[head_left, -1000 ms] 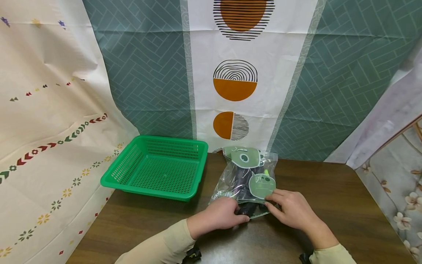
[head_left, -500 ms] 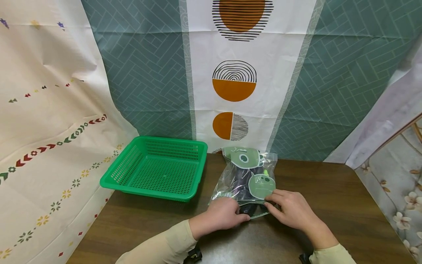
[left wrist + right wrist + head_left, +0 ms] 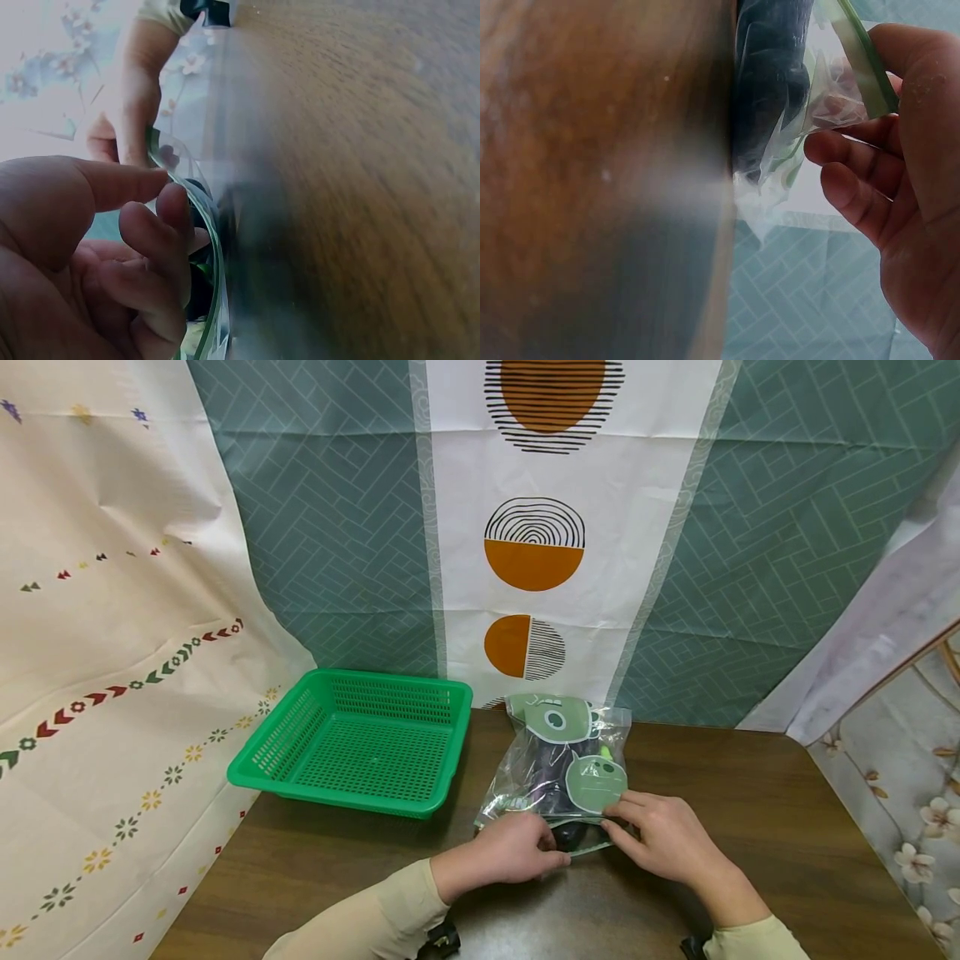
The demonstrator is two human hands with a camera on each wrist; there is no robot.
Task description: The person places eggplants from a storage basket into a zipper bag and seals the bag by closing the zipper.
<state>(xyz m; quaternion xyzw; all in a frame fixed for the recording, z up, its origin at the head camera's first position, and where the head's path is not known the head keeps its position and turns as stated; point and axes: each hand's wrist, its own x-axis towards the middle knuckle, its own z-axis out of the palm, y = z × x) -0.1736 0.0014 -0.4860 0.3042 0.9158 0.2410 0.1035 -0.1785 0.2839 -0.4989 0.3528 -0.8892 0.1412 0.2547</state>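
A clear zip bag (image 3: 498,785) with green cartoon prints lies on the table, its mouth toward me. Inside are long, dark purple things (image 3: 551,768) that look like eggplants; one rounded dark end (image 3: 570,836) shows at the mouth. My left hand (image 3: 513,850) is at the left of the mouth; in the left wrist view its thumb and curled fingers meet the green-edged rim (image 3: 216,259). On the right side, my right hand (image 3: 663,835) pinches the rim; the right wrist view shows the green strip (image 3: 866,60) between thumb and finger.
A green plastic basket (image 3: 463,718) with slotted walls stands left of the bag on the brown wooden table (image 3: 750,827). Patterned cloths (image 3: 337,527) hang behind and at both sides.
My left fingers have shifted slightly at the mouth of the bag, and the dark end there sits a little farther in. My right hand stays in place.
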